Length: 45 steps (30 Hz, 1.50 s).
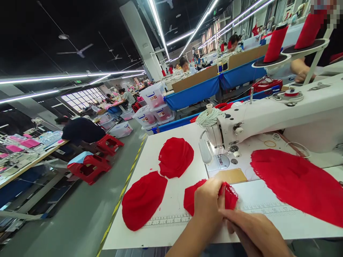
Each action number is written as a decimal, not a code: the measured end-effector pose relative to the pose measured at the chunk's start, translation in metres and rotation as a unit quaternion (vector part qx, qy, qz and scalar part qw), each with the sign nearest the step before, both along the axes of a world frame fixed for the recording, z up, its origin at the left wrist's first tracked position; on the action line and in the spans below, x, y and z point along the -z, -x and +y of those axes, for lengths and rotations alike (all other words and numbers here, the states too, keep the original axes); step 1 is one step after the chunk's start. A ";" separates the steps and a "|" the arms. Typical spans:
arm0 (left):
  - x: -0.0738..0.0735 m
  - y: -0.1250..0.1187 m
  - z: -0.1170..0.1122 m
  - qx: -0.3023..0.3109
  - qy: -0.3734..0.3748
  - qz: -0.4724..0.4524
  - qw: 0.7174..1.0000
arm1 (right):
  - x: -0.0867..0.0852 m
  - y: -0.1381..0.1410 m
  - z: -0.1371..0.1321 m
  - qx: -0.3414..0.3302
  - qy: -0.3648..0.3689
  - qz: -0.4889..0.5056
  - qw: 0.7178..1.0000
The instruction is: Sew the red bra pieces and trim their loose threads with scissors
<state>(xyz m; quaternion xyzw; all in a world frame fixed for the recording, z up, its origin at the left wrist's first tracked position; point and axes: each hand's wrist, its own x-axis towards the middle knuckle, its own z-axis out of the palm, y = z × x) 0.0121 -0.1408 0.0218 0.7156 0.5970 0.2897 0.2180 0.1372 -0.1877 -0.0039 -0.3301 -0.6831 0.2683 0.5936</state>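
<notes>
A small red fabric piece (189,198) with a lacy, ragged edge lies on the white sewing table. My left hand (209,200) is closed over its middle, fingers bent down onto the cloth. At the near edge of the same piece, my right hand (252,225) pinches with its fingertips close against the left hand; the exact grip is partly hidden. Just beyond them stands a white sewing machine (227,132), its needle area lit. Two rounded red fabric pieces (177,157) (144,201) lie flat to the left. A larger red panel (297,182) spreads to the right.
A printed ruler strip (168,222) runs along the table's near side. Red thread cones (276,44) stand on holders at the upper right, near a co-worker's hand (301,69). Beyond the table are stacked plastic bins (154,95), red stools (89,167) and a seated person (83,130).
</notes>
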 end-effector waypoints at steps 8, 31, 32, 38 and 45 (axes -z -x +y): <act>-0.006 0.004 0.002 -0.015 0.035 -0.135 0.990 | -0.003 -0.024 0.029 0.116 0.184 -0.008 0.976; -0.017 0.002 -0.001 -0.022 0.202 -0.286 0.937 | -0.001 -0.018 0.042 0.117 0.269 0.074 0.953; -0.017 0.002 0.000 -0.023 0.205 -0.298 0.932 | -0.002 -0.017 0.041 0.111 0.254 0.072 0.958; -0.017 0.001 0.000 -0.006 0.194 -0.307 0.932 | -0.006 -0.013 0.042 0.089 0.220 0.044 0.971; -0.014 0.005 -0.003 -0.019 0.262 -0.390 0.882 | 0.006 -0.020 0.051 -0.045 0.438 0.205 0.874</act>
